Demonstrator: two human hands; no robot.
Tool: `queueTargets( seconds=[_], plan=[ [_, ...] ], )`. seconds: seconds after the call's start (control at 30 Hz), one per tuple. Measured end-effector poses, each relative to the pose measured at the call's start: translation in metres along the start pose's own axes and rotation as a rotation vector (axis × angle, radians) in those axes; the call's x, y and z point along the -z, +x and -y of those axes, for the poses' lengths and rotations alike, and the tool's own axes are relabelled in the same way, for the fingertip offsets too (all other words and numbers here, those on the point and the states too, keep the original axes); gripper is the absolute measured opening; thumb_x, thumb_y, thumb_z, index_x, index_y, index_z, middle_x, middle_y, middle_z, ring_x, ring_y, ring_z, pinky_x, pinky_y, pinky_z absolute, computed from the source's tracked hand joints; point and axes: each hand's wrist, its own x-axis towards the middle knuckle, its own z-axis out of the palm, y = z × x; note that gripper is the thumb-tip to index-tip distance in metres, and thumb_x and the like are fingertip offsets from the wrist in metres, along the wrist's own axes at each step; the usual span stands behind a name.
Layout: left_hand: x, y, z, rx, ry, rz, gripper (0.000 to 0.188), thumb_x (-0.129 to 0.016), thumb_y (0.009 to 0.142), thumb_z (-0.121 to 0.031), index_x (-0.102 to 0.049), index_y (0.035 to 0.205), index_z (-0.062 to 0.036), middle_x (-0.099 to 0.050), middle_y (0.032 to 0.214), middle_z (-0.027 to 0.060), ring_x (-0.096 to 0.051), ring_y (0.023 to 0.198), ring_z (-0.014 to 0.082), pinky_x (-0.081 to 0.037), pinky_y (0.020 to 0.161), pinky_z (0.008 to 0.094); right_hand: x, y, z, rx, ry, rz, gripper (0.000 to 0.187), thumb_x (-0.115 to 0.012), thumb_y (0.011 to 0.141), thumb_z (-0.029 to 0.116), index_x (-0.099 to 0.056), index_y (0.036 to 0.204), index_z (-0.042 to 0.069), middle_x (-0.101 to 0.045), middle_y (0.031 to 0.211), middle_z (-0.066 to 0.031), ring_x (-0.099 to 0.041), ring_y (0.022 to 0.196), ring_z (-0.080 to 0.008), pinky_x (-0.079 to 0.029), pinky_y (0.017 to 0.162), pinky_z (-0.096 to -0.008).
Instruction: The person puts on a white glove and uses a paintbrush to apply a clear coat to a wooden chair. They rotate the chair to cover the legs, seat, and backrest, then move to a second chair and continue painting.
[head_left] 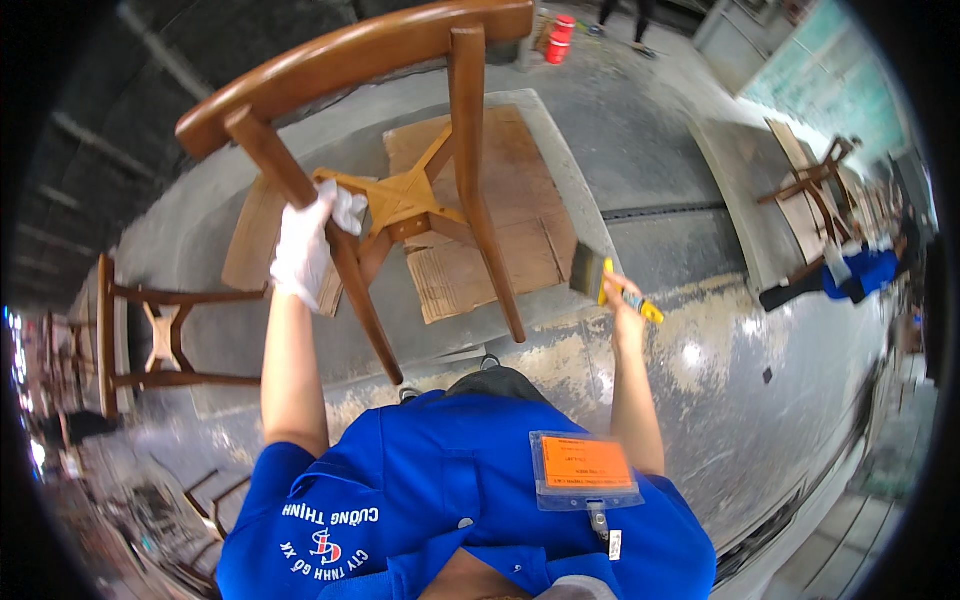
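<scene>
A brown wooden chair frame [470,130], its curved back rail at the far end, stands on a low grey platform. Between its legs is a lighter cross-shaped wooden brace [402,198]. Wearing a white glove, my left hand [303,250] is closed round the chair's left back post, where it meets the seat level. A crumpled white cloth or paper [348,208] sticks out by its fingers. To the right of the chair, my bare right hand [624,303] grips a flat paintbrush [591,272] by its yellow handle, bristles pointing left, apart from the wood.
Flattened cardboard [455,280] lies under the chair on the platform [560,150]. Another chair frame [180,297] lies close on my left. Red containers [559,42] stand beyond the platform. At far right, a person in blue [868,272] is beside another chair frame [822,185].
</scene>
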Motion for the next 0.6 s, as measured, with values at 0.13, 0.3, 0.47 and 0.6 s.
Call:
queueTargets(
  seconds=[0.13, 0.3, 0.47, 0.6],
  plan=[
    [0.033, 0.038, -0.012, -0.042, -0.078, -0.047, 0.022, -0.061, 0.104, -0.020, -0.064, 0.090, -0.0025, -0.063, 0.079, 0.0073, -0.069, 0.079, 0.0244, -0.056, 0.087, 0.0389, -0.089, 0.050, 0.148, 0.707, -0.181, 0.526, 0.023, -0.078, 0.089, 0.000, -0.084, 0.109, 0.009, -0.075, 0.128, -0.0134, -0.068, 0.123, -0.0276, -0.052, 0.107, -0.0398],
    [0.062, 0.079, -0.016, -0.074, 0.202, -0.067, 0.031, -0.066, 0.103, -0.029, -0.071, 0.093, -0.0004, -0.074, 0.089, 0.0090, -0.073, 0.090, 0.0228, -0.053, 0.094, 0.0356, -0.222, 0.075, 0.242, 1.411, -0.540, 0.683, 0.030, -0.073, 0.084, 0.001, -0.080, 0.108, 0.016, -0.071, 0.137, -0.0082, -0.067, 0.128, -0.0299, -0.057, 0.104, -0.0382],
    [0.066, 0.113, -0.011, -0.213, 0.338, -0.292, 0.034, -0.072, 0.098, -0.034, -0.073, 0.106, -0.0010, -0.079, 0.099, 0.0080, -0.074, 0.096, 0.0170, -0.054, 0.092, 0.0319, -0.260, 0.095, 0.164, 1.619, -0.933, 0.828, 0.037, -0.065, 0.094, 0.014, -0.073, 0.129, 0.021, -0.065, 0.147, -0.0050, -0.058, 0.140, -0.0274, -0.051, 0.117, -0.0386],
    [0.074, 0.133, 0.000, -0.096, 0.305, -0.206, 0.034, -0.072, 0.098, -0.034, -0.075, 0.108, -0.0016, -0.081, 0.100, 0.0069, -0.072, 0.093, 0.0148, -0.053, 0.090, 0.0303, -0.184, 0.030, 0.059, 1.280, -1.418, 1.119, 0.032, -0.071, 0.090, 0.014, -0.074, 0.120, 0.025, -0.064, 0.148, -0.0027, -0.058, 0.141, -0.0283, -0.063, 0.099, -0.0358]
  ],
)
